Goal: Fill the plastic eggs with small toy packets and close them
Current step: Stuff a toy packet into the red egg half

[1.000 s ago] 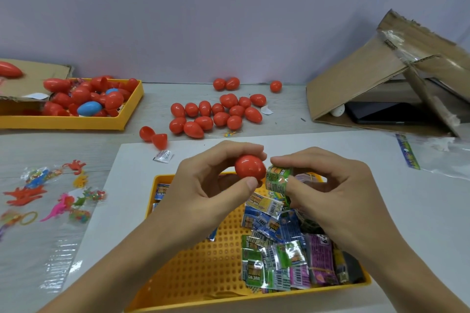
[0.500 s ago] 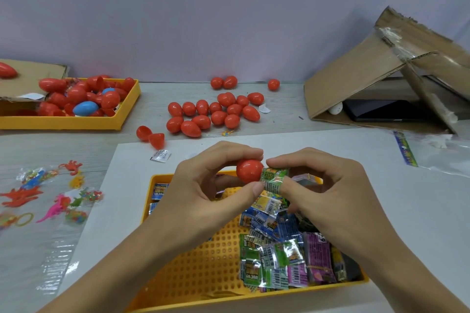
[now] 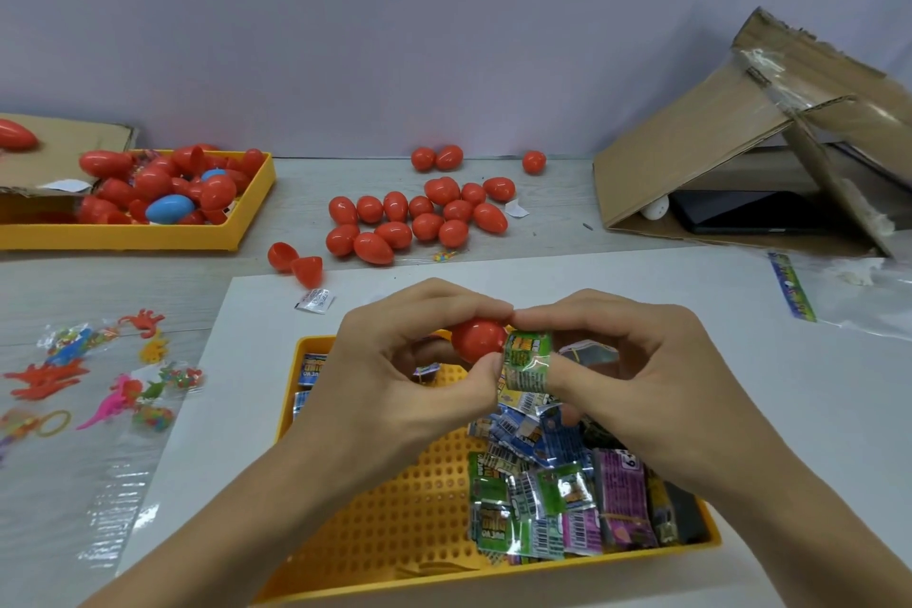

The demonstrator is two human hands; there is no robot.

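My left hand grips a red plastic egg half between thumb and fingers above the near yellow tray. My right hand pinches a green toy packet, curled up and pressed against the egg half's open side. Several more packets lie heaped in the tray's right part. A cluster of closed red eggs sits on the table behind, and an opened egg's two halves lie to its left.
A second yellow tray with red eggs and a blue one stands at the back left. Small loose toys in clear wrap lie at the left. A tilted cardboard box is at the back right, a plastic bag before it.
The right hand has pushed the green packet closer against the egg half. Both hands have stayed in much the same spot above the tray.
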